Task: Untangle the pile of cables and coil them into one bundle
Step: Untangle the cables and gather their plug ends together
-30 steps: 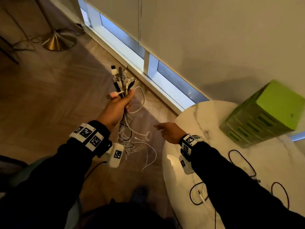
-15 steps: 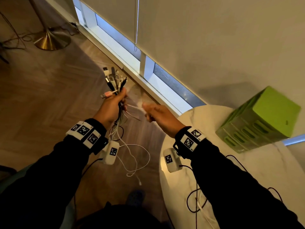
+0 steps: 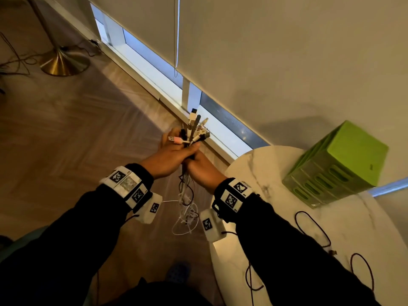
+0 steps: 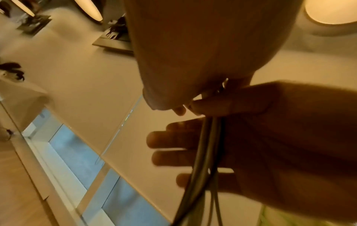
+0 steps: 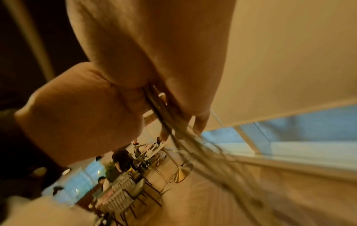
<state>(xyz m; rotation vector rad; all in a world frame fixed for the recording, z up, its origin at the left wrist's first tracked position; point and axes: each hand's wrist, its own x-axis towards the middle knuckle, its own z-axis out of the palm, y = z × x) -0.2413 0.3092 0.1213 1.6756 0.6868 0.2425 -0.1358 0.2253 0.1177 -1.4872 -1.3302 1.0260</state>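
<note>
Over the wooden floor, both the left hand (image 3: pixel 170 159) and right hand (image 3: pixel 202 168) gripped the black-and-white cable bunch (image 3: pixel 193 133), whose dangling tails (image 3: pixel 186 213) risked re-knotting if yanked.

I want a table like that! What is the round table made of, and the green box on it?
The round table looks like polished marble or a look-alike: white, glossy, grey veins. The green box looks like moulded plastic: smooth, evenly coloured, with slotted sides.
</note>
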